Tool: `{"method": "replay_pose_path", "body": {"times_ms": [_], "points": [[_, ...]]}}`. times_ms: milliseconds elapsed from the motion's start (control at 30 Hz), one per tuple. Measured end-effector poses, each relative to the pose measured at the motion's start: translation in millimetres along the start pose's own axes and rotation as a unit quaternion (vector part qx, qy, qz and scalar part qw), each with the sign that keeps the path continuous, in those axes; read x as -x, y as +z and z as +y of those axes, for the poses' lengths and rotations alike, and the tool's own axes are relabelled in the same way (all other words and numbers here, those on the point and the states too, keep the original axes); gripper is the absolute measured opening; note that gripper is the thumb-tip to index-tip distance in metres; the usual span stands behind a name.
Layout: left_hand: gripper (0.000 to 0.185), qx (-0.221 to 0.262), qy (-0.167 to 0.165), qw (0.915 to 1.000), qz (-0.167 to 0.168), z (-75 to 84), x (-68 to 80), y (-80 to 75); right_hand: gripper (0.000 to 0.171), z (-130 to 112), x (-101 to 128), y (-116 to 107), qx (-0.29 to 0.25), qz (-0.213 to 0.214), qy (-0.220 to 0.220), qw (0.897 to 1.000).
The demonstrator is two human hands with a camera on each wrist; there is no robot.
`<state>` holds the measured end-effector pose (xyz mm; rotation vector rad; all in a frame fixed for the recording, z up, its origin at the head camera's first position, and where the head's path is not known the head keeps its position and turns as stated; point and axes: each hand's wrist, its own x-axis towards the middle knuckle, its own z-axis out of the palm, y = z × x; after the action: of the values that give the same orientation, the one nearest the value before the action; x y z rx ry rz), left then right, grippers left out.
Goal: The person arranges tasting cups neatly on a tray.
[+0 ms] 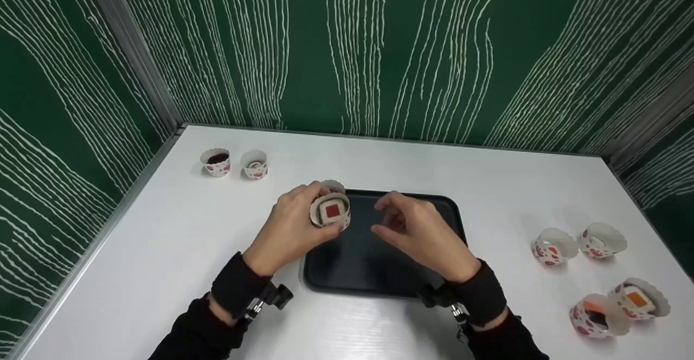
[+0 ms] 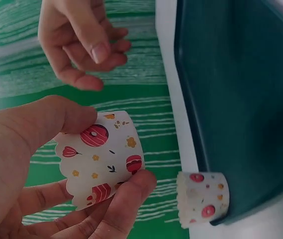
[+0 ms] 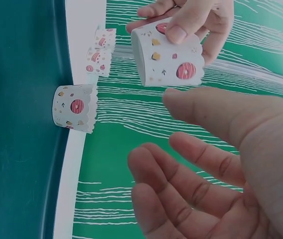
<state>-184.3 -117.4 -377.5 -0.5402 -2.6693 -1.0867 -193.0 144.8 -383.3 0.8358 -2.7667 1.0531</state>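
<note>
Paper cupcake liner (image 1: pixel 330 211), white with red doughnut prints and a scalloped rim, sits in the left hand (image 1: pixel 290 229), raised over the left end of the tray; a square piece with a red centre lies inside it. White worktop (image 1: pixel 179 251) carries everything. Black rectangular plastic tray (image 1: pixel 379 265) lies at the centre. Left hand grasps the liner between thumb and curled fingers (image 2: pixel 126 199). Right hand (image 1: pixel 417 230) hovers over the tray just beside the liner, fingers loosely curved, holding nothing and apart from the liner. A second printed liner (image 1: pixel 333 186) stands at the far left corner of the tray. Two printed liners (image 1: pixel 234 163) stand on the far left of the worktop. Four more printed liners (image 1: pixel 599 273) lie grouped at the right.
</note>
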Motion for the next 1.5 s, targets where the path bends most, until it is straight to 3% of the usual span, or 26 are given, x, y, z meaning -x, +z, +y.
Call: {"method": "replay_pose_path", "body": {"times_ms": [700, 1167, 1500], "points": [[0.046, 0.019, 0.044, 0.9988, -0.002, 11.8, 3.8, 33.5, 0.031, -2, 0, 6, -0.018, -0.004, -0.028, 0.999], [0.071, 0.021, 0.034, 0.9988, -0.029, 11.8, 5.2, 37.6, 0.031, 2, -2, 7, -0.035, -0.016, -0.014, 0.999], [0.074, 0.033, 0.032, 0.9988, -0.014, 9.3, 5.4, 41.4, 0.036, 2, -2, 7, -0.045, -0.021, -0.010, 0.999]]}}
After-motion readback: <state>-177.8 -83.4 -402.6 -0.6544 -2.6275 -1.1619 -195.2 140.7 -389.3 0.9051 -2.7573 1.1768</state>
